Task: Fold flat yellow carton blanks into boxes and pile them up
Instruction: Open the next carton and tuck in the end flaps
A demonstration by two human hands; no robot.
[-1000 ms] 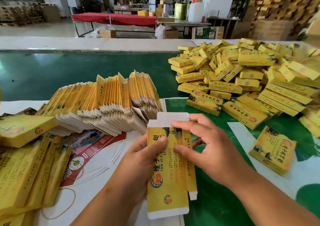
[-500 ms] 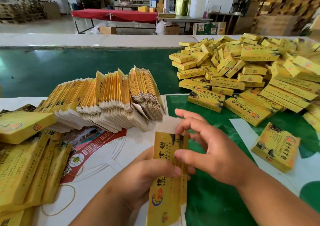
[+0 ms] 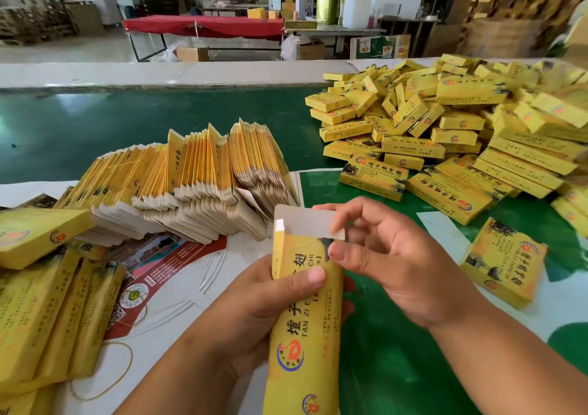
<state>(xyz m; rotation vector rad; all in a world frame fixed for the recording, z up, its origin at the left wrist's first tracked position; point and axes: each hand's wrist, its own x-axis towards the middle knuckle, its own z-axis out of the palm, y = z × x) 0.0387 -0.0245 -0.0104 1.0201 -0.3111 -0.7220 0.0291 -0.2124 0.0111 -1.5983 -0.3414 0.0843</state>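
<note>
The carton (image 3: 304, 312), flat a second ago, now stands opened near the counter's (image 3: 95, 134) front edge, gripped by the left hand (image 3: 264, 306) while the right hand (image 3: 381, 255) pinches its white end flap (image 3: 310, 223), ready to tuck before it joins the pile (image 3: 445, 128) far right.

green work table (image 3: 159, 128) bearing fanned flat blanks (image 3: 197, 188) at centre left, a heap of folded boxes (image 3: 445, 128) upper right, printed sheets (image 3: 178, 271) beneath.
</note>
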